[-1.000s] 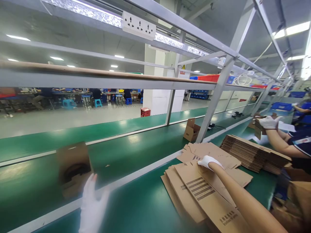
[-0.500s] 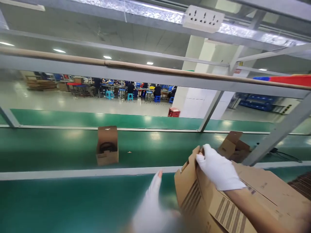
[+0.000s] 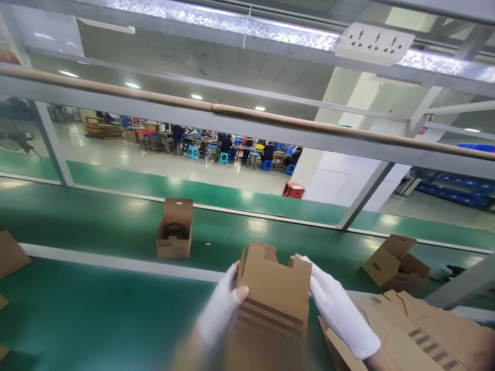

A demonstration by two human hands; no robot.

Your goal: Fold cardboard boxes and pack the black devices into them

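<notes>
I hold a flat brown cardboard box blank [image 3: 273, 299] upright in front of me with both hands. My left hand [image 3: 220, 309], in a white fingerless glove, grips its left edge. On the opposite edge my right hand [image 3: 340, 314], also gloved in white, clasps the blank. The blank has notched flaps at the top and a printed barcode stripe across its face. Below it lies the green worktop [image 3: 96, 314].
An open box with a dark part inside [image 3: 175, 229] stands on the green conveyor belt [image 3: 116, 221]. Another open box [image 3: 394, 260] lies tipped at the right. Flat blanks [image 3: 425, 335] are piled at the lower right. A brown carton corner [image 3: 10, 252] shows at the left edge.
My right hand has lifted one blank off the pile and brought it to the centre. My left hand, free before, has come in and taken the blank's left edge. My view has swung left.
</notes>
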